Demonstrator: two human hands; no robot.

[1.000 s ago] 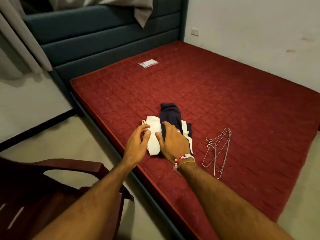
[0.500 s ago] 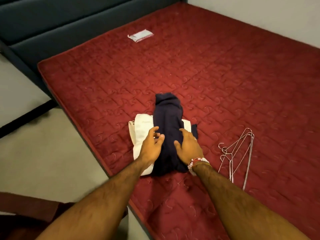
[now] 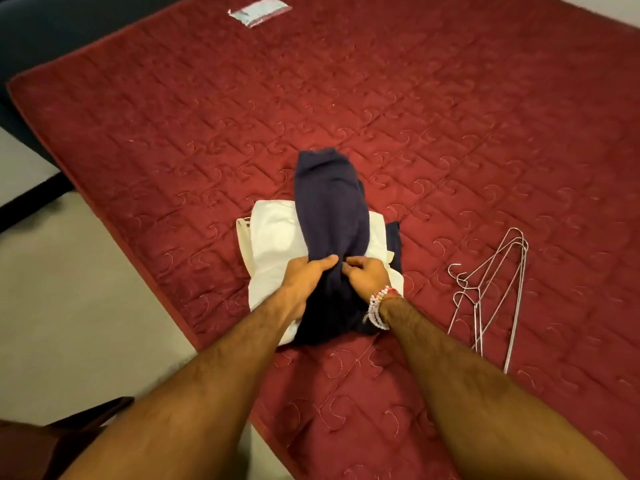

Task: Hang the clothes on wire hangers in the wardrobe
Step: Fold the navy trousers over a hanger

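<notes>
Red quilted mattress [image 3: 450,116], stitched in a repeating swirl pattern, fills most of the view from a head-worn camera looking down. Near its front edge lies a small pile of folded clothes. A navy garment [image 3: 329,209] is draped lengthwise over a white garment [image 3: 273,233], and a further strip of dark cloth [image 3: 394,237] shows at the pile's right side.

Two bare forearms reach in from below. The left hand [image 3: 304,278] grips the near part of the navy garment, with its thumb laid across the top of the fabric. The right hand [image 3: 367,277] sits just beside it, its fingers curled and pinching the same navy cloth. Beaded bracelets [image 3: 379,306], white and red, circle the right wrist.

A bunch of thin wire hangers [image 3: 478,320] lies flat on the mattress to the right of the pile, apart from it.

At the far edge of the mattress rests a small pale packet [image 3: 259,10]; any print on it is too blurred to read. No labels or writing show on the clothes.

A pale floor [image 3: 86,271] lies to the left, with a dark blue bed frame [image 3: 34,29] at upper left and part of a dark wooden chair [image 3: 69,441] at lower left.
</notes>
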